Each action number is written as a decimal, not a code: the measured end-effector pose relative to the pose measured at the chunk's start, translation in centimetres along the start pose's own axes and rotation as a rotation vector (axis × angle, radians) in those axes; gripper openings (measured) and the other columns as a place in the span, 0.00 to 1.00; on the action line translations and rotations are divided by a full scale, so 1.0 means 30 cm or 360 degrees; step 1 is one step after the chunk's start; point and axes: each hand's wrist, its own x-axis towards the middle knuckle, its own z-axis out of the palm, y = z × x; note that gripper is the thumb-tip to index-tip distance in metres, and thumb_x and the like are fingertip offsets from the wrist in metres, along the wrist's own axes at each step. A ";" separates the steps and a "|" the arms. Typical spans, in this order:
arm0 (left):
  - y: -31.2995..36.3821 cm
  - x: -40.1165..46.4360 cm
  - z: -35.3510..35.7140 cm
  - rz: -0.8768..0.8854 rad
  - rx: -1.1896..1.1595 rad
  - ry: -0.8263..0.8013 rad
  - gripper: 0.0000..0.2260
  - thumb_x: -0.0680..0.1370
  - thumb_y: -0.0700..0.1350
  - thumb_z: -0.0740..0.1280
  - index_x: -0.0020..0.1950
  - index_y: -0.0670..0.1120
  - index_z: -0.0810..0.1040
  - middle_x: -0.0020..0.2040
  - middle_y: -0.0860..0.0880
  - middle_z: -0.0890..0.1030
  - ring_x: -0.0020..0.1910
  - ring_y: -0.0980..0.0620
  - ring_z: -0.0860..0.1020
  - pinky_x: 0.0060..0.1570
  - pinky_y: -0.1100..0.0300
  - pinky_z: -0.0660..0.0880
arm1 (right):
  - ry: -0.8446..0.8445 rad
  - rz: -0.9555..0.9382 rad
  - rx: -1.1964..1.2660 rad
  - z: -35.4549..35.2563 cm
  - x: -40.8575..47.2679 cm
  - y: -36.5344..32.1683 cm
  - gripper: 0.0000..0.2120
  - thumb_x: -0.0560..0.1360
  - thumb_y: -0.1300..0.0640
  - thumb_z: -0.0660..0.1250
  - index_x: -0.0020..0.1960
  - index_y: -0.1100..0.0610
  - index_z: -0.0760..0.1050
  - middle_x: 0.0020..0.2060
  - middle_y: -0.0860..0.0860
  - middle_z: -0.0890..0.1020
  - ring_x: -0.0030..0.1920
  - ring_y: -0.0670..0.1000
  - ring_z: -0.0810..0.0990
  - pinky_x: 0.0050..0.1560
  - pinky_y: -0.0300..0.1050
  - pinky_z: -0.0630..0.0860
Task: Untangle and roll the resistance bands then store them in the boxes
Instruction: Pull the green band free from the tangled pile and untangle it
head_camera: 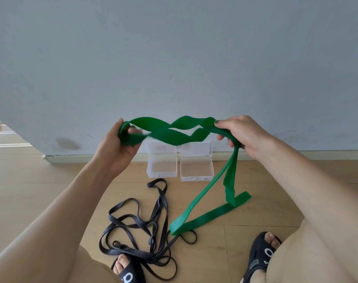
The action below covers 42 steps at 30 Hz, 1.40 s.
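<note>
Pale wooden plank floor (51, 190) meets a grey-blue wall (174, 48) at a light skirting board. Held up between both hands is a wide flat green rubber resistance band (170, 135), twisted along the stretch between them; the left hand (118, 146) curls its fingers round one looped end, the right hand (243, 133) grips the other part, and the rest trails down onto the floor. Two small clear plastic boxes (196, 170) sit open by the wall. A tangled thin black rubber band (145, 227) lies near black sandals (261, 256).
</note>
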 end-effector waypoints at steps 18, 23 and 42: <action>0.074 -0.058 -0.072 -0.0079 0.0824 -0.0385 0.20 0.85 0.54 0.59 0.35 0.48 0.71 0.26 0.52 0.67 0.35 0.51 0.76 0.51 0.57 0.72 | -0.0038 0.0066 0.0087 -0.040 0.002 -0.004 0.08 0.79 0.54 0.70 0.46 0.58 0.84 0.27 0.48 0.80 0.26 0.48 0.69 0.31 0.42 0.66; 0.057 -0.046 -0.101 -0.0014 0.1204 -0.0542 0.10 0.76 0.42 0.71 0.43 0.43 0.70 0.38 0.48 0.72 0.41 0.49 0.75 0.62 0.51 0.76 | -0.0047 0.0048 0.0082 -0.047 0.001 -0.001 0.09 0.79 0.55 0.69 0.42 0.57 0.82 0.27 0.49 0.79 0.27 0.49 0.68 0.31 0.42 0.66; 0.061 -0.067 -0.102 -0.0374 0.0839 -0.0618 0.12 0.76 0.48 0.70 0.33 0.48 0.75 0.31 0.51 0.69 0.32 0.53 0.69 0.52 0.57 0.73 | -0.0026 0.0137 0.0113 -0.077 0.045 0.029 0.08 0.78 0.54 0.70 0.46 0.59 0.84 0.29 0.48 0.79 0.29 0.48 0.69 0.28 0.40 0.66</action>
